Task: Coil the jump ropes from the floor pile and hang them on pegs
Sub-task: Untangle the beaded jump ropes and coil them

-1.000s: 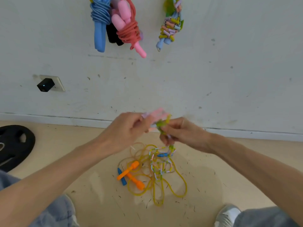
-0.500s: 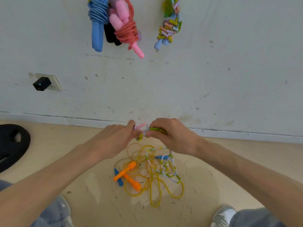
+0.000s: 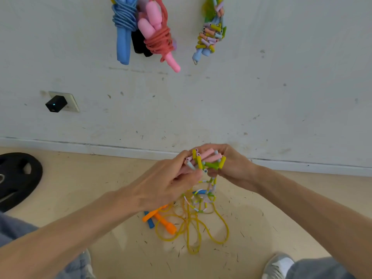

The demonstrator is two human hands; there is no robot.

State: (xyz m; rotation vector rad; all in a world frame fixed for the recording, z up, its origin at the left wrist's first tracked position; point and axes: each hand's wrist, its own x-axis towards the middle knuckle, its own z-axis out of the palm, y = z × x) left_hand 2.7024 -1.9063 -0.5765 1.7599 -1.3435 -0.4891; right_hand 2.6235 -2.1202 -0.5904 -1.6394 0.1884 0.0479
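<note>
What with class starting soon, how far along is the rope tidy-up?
Done: blue bundle, pink bundle and beaded bundle hang on the wall. In hand: left hand and right hand grip a part-wound beaded rope. Left: yellow rope on the floor.

no readable text, labels, brands, numbers or signs anywhere in view

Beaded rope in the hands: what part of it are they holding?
The left hand and right hand hold the beaded rope by its pink handles and wrapped beads; the rest hangs down.

Head view, looking down, near hands
</note>
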